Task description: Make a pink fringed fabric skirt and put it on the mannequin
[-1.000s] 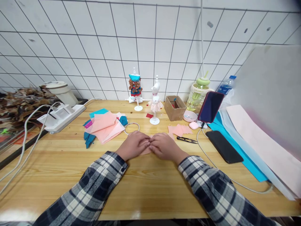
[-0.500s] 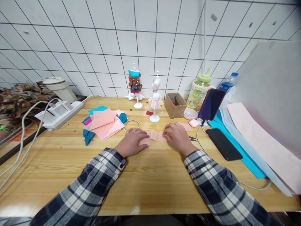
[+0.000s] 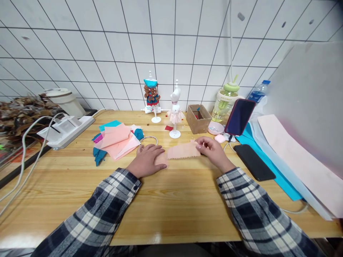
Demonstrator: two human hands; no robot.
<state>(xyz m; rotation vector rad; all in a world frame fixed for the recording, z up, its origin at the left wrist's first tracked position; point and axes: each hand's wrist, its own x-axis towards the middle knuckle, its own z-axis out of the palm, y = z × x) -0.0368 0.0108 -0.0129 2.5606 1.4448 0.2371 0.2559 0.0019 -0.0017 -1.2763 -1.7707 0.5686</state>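
A pink paper strip [image 3: 183, 150] with a jagged lower edge lies between my hands. My right hand [image 3: 211, 151] pinches its right end between thumb and fingers. My left hand [image 3: 147, 160] rests flat with spread fingers on a smaller pink piece [image 3: 161, 161], which is partly hidden beneath the palm. Behind the strip stands a small white dress form [image 3: 175, 103] wearing a pale pink skirt. A second form [image 3: 152, 93], to its left, is dressed in blue, brown and red.
Coloured paper scraps [image 3: 118, 139] and a white ring [image 3: 149, 137] lie on the left. A cardboard box [image 3: 198, 123], pink dish [image 3: 215, 128], upright phone [image 3: 239, 117], flat black phone [image 3: 254, 162] and long paper sheets [image 3: 300, 160] are at the right. A power strip [image 3: 71, 132] sits far left.
My right hand has moved right and pinched the strip's end, and more of the strip shows. My left hand stays nearly in place, flat. The view has shifted slightly.
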